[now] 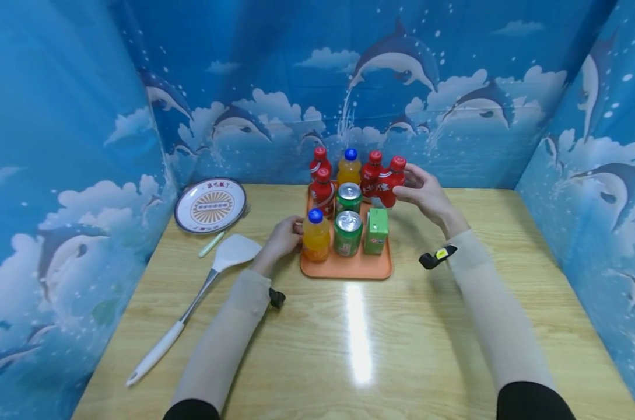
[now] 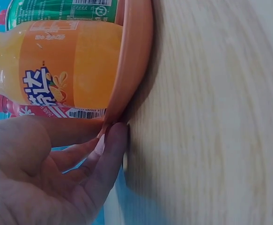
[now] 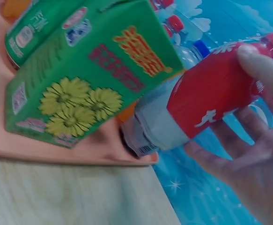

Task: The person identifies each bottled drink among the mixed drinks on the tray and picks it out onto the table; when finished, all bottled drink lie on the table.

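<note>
My left hand [image 1: 281, 239] pinches the left rim of an orange tray [image 1: 347, 270], as the left wrist view shows up close. Right beside it on the tray stands an orange soda bottle [image 1: 316, 239] with a blue cap. My right hand [image 1: 427, 193] grips a red-labelled drink bottle [image 3: 211, 93] between thumb and fingers. That bottle leans, its base at the tray's back right corner; whether the base touches the tray I cannot tell. Two green cans [image 1: 347, 236], a green drink carton [image 1: 376, 233], a second orange soda bottle [image 1: 349, 169] and three more red bottles [image 1: 322, 192] stand on the tray.
Left of the tray lies a white spatula [image 1: 233, 254] with a long handle. Behind it are a small pale green-handled utensil [image 1: 211, 244] and a patterned plate [image 1: 210, 205]. A dolphin-print curtain [image 1: 275, 70] closes off the back and sides of the wooden table [image 1: 401, 338].
</note>
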Demonstrator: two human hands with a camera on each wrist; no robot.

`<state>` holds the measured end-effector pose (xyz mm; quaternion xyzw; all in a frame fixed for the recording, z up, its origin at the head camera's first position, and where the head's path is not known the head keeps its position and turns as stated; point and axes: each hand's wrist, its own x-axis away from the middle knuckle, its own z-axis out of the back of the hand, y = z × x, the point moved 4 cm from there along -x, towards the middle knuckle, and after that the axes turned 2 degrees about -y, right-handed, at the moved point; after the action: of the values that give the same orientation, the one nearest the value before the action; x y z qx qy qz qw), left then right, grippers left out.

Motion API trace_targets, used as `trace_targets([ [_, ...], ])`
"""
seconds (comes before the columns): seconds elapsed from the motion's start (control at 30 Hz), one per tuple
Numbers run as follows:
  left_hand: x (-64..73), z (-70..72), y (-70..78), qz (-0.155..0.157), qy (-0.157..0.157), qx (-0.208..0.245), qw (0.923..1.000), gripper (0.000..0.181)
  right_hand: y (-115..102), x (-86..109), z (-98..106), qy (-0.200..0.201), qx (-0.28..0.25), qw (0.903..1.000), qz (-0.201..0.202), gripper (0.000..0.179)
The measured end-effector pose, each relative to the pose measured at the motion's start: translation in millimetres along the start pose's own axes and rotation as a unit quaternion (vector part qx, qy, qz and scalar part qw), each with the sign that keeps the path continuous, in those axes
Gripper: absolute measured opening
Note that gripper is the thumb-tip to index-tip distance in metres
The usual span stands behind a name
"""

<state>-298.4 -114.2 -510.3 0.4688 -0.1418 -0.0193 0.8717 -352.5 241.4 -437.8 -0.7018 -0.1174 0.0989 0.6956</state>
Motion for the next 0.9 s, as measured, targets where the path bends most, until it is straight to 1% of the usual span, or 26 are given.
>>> trace_targets([
  [0.1, 0.2, 0.6, 0.0, 0.001, -0.004, 0.003, 1.0, 0.051, -7, 4.3, 6, -0.013, -0.052, 0.9985, 0.012, 0.059],
  [0.27, 1.4, 1.5, 0.0, 0.007, -0.005, 0.005, 1.0, 0.052, -16, 11.3, 14, -0.046, -0.114, 0.9919, 0.032, 0.052],
  [0.33, 1.3, 2.1, -0.1, 0.008, -0.004, 0.003, 1.0, 0.052, -18, 13.3, 18, -0.06, -0.123, 0.9897, 0.041, 0.05],
  [0.43, 1.4, 2.2, -0.6, 0.018, -0.011, 0.026, 0.9994, 0.053, -20, 15.1, 23, -0.083, -0.121, 0.9875, 0.056, 0.05],
  [0.57, 1.6, 2.9, -2.2, 0.039, -0.022, 0.064, 0.9969, 0.053, -22, 14.4, 29, -0.12, -0.149, 0.9792, 0.068, 0.052],
  [0.67, 1.2, 3.2, -3.7, 0.045, -0.028, 0.076, 0.9957, 0.052, -22, 12.6, 34, -0.139, -0.172, 0.9729, 0.07, 0.052],
  [0.8, 0.0, 2.1, -5.8, 0.047, -0.034, 0.087, 0.9945, 0.053, -21, 8.7, 42, -0.144, -0.17, 0.9721, 0.072, 0.051],
  [0.9, 0.5, 1.1, -5.2, 0.048, -0.038, 0.09, 0.9941, 0.053, -19, 4.2, 49, -0.14, -0.173, 0.9724, 0.069, 0.05],
])
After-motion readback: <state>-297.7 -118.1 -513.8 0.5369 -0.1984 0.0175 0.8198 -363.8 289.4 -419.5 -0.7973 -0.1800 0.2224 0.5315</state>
